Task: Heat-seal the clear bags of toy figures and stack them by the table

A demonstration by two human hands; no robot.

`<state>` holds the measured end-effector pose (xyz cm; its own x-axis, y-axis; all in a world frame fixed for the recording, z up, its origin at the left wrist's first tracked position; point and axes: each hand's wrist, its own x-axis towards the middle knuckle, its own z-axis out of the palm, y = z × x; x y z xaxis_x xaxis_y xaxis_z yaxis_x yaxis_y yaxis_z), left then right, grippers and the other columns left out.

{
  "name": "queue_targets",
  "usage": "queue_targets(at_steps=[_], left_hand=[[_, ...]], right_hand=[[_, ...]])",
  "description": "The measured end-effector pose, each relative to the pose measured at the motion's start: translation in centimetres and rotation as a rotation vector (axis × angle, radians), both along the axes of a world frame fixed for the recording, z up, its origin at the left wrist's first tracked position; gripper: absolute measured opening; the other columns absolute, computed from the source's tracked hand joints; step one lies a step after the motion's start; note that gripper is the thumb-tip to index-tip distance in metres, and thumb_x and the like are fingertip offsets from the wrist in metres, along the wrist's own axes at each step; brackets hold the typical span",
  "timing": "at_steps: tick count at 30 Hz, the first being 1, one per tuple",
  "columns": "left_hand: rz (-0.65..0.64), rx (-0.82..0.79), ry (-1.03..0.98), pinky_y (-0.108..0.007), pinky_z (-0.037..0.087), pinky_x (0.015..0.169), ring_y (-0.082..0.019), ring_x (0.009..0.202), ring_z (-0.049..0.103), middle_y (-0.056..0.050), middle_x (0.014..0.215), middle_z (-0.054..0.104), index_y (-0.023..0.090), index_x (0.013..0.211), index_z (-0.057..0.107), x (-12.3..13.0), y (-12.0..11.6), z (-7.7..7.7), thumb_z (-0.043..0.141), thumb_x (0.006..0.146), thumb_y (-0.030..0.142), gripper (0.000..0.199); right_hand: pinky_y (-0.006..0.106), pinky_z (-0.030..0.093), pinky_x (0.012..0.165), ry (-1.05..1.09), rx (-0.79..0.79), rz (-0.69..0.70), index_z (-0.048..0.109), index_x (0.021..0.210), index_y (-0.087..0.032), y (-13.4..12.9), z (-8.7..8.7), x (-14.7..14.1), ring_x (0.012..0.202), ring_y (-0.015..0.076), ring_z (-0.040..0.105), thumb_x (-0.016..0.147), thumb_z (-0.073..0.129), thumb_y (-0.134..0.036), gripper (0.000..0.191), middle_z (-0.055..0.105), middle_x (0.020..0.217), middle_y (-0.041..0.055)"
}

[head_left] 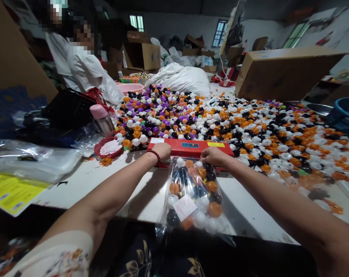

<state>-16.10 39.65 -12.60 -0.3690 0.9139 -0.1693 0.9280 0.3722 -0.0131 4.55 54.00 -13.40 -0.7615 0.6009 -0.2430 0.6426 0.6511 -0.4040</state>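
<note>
A clear plastic bag (203, 206) filled with orange, black and white round pieces hangs over the table's near edge, a white paper slip (185, 207) inside its front. Its top edge lies at a long red bag sealer (192, 148). My left hand (163, 151), a beaded bracelet at the wrist, is closed at the bag's upper left corner. On the other top corner, my right hand (211, 156) pinches the plastic, its knuckles close to the red sealer. The fingertips of both hands are partly hidden.
A wide heap of small coloured pieces (168, 111) covers the table behind the sealer. To the left are a red dish (108, 148) of paper slips, a pink-capped flask (102, 120) and flat plastic bags (38, 161). A cardboard box (284, 73) stands right; a person (84, 71) is at far left.
</note>
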Motion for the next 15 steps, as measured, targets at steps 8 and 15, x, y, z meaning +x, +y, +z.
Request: queue_targets(at_steps=[8, 15], left_hand=[[-0.221, 0.007, 0.039, -0.037, 0.048, 0.079, -0.033, 0.093, 0.065, -0.021, 0.098, 0.069, 0.010, 0.098, 0.072, -0.3, -1.1, 0.1, 0.051, 0.087, 0.032, 0.032], [0.046, 0.182, -0.415, -0.034, 0.043, 0.076, -0.027, 0.076, 0.061, -0.010, 0.060, 0.057, 0.015, 0.047, 0.052, -0.6, 0.7, 0.1, 0.066, 0.064, 0.013, 0.022]], right_hand=[[0.019, 0.034, 0.055, 0.044, 0.066, 0.021, 0.073, 0.081, -0.012, -0.2, -0.4, 0.4, 0.063, 0.0109, 0.054, 0.081, 0.068, -0.017, 0.007, 0.064, 0.068, 0.0009], [0.019, 0.035, 0.055, 0.079, 0.041, 0.002, 0.074, 0.078, -0.013, -0.4, -0.1, 0.4, 0.060, 0.0105, 0.053, 0.078, 0.070, -0.016, 0.005, 0.061, 0.063, -0.0004]])
